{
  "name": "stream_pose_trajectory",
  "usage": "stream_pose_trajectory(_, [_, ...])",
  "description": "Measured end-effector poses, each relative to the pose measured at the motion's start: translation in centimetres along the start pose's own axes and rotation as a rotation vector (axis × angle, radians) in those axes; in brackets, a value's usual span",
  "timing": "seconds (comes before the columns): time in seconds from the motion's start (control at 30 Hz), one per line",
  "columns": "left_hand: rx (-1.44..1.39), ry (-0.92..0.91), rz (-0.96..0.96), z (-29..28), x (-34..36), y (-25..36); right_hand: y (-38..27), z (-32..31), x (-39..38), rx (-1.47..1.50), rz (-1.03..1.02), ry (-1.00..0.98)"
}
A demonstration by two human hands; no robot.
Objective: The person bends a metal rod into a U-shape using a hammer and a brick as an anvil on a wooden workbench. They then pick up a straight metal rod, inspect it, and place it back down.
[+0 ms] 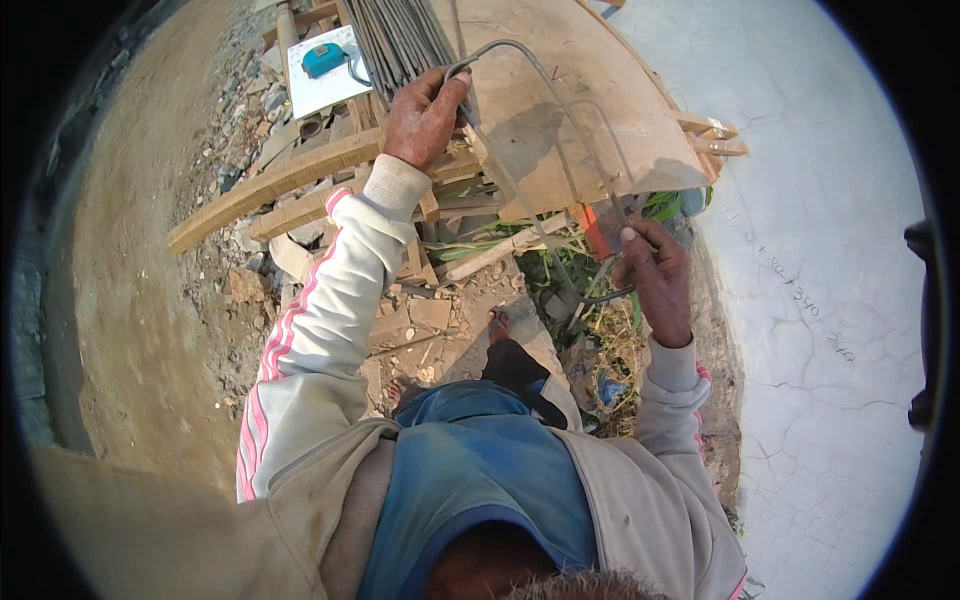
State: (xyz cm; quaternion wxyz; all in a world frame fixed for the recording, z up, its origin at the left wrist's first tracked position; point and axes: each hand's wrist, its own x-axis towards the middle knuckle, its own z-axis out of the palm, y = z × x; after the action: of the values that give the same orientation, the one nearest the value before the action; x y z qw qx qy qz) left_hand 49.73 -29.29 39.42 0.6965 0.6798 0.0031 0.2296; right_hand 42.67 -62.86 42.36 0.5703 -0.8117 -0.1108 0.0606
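Observation:
Both my hands hold a stirrup (pixel 501 43), a thin grey steel rod bent into a roughly rectangular loop. My left hand (pixel 424 118) is closed around its far left corner, above the edge of the board. At its near right corner, my right hand (pixel 655 272) pinches the rod between thumb and fingers. The loop is held tilted over the near edge of a brown wooden board (pixel 630 90), with its shadow falling on the board. Just beyond my left hand lies a bundle of straight steel rods (pixel 395 40).
A teal tape measure (pixel 322 60) rests on a white panel (pixel 318 98) at the far left. Rough timber beams (pixel 275 188) jut out below the board. Stones and rubble (pixel 247 285) cover the ground. A cracked pale wall (pixel 820 330) runs along the right.

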Motion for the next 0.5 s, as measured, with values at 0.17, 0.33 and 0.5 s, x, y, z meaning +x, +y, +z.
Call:
stream_pose_trajectory(0.17, [0.344,-0.045,-0.038,9.5,11.4,-6.4,3.7,-7.4,9.6,-0.255,-0.152,-0.121])
stream_pose_trajectory(0.33, [0.710,0.004,-0.113,12.2,14.8,-12.1,7.2,-8.4,13.5,-0.466,-0.172,-0.196])
stream_pose_trajectory(0.5, [0.969,-0.038,-0.147,12.4,14.3,-14.6,10.0,-7.9,14.6,-0.415,-0.074,-0.242])
